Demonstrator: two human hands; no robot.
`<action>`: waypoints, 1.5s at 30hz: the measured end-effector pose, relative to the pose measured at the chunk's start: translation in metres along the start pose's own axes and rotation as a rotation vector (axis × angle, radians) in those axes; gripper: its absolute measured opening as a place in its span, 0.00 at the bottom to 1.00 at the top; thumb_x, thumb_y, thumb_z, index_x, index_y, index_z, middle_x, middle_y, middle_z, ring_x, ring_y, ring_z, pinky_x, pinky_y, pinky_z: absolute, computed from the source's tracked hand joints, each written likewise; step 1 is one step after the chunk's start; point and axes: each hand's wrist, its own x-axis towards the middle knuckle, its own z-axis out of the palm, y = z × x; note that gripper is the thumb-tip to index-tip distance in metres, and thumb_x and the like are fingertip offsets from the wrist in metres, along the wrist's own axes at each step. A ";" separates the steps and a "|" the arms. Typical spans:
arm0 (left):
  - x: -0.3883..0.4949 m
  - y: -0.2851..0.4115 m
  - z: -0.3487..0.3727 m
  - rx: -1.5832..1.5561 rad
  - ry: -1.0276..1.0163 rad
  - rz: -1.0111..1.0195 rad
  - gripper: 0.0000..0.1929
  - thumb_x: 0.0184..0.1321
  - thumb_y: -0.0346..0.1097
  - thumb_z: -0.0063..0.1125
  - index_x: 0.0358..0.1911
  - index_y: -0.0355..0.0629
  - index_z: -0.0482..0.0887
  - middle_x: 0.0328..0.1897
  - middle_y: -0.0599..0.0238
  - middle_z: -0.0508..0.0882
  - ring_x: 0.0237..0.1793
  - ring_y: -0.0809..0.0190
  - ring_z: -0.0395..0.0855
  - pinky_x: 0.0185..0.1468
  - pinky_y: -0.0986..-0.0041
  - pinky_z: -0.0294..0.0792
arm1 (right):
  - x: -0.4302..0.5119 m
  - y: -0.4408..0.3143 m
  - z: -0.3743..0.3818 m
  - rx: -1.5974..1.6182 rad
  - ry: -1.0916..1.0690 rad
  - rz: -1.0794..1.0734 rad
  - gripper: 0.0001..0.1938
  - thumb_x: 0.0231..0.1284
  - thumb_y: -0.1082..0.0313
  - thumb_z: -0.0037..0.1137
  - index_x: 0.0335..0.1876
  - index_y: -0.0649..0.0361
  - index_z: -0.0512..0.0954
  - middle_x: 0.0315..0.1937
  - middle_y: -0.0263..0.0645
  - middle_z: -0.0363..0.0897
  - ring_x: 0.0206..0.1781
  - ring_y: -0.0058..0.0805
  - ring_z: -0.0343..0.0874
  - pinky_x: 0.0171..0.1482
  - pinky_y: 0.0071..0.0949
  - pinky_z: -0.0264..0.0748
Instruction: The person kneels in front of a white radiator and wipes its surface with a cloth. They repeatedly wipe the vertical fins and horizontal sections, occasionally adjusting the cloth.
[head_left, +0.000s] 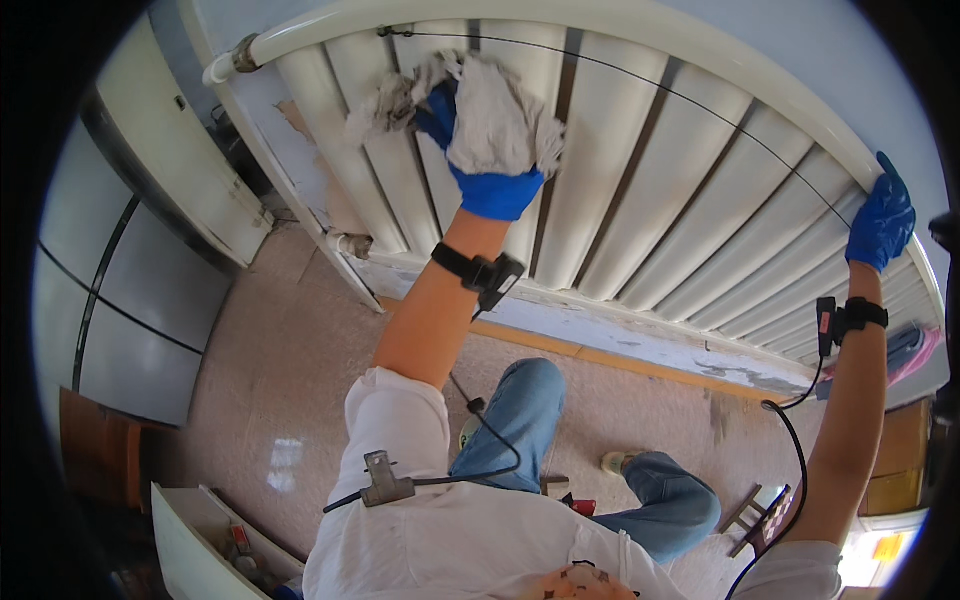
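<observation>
A blue glove covers my left hand (496, 187), which presses a crumpled grey-white cloth (491, 120) on the columns of a cream radiator (600, 172). Some gloved fingers show between folds of the cloth; the rest are hidden. My right hand (881, 217), in a blue glove too, rests at the right end of the radiator's top pipe, with no object visible in it. A thin dark wire (652, 81) runs slack across the radiator front, from near the upper left to the right hand.
A silver-grey cabinet (142, 292) stands at the left, above an open white drawer (187, 525) holding small items. Pink and dark cloths (911, 352) hang at the radiator's right end. A small folding stool (757, 517) stands on the floor near my legs. Black cables run along both arms.
</observation>
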 end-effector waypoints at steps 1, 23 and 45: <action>-0.009 -0.002 -0.006 -0.020 -0.002 0.016 0.33 0.70 0.65 0.39 0.69 0.52 0.67 0.70 0.66 0.71 0.69 0.54 0.66 0.73 0.61 0.56 | 0.000 -0.001 -0.002 -0.027 -0.025 0.026 0.18 0.75 0.52 0.42 0.53 0.47 0.85 0.29 0.44 0.84 0.30 0.32 0.82 0.42 0.34 0.78; -0.014 -0.048 0.055 1.967 -0.321 0.139 0.40 0.66 0.62 0.42 0.76 0.49 0.55 0.80 0.63 0.59 0.77 0.55 0.57 0.79 0.53 0.40 | 0.000 -0.010 -0.007 -0.079 0.046 -0.016 0.17 0.72 0.50 0.43 0.50 0.44 0.84 0.45 0.40 0.85 0.50 0.42 0.79 0.60 0.40 0.68; -0.132 -0.066 -0.017 2.273 -0.503 -0.232 0.22 0.64 0.41 0.55 0.63 0.50 0.77 0.65 0.59 0.78 0.60 0.46 0.77 0.64 0.58 0.68 | -0.004 0.025 0.010 -0.134 0.024 -0.013 0.20 0.77 0.49 0.38 0.53 0.42 0.85 0.28 0.44 0.84 0.29 0.36 0.82 0.38 0.36 0.78</action>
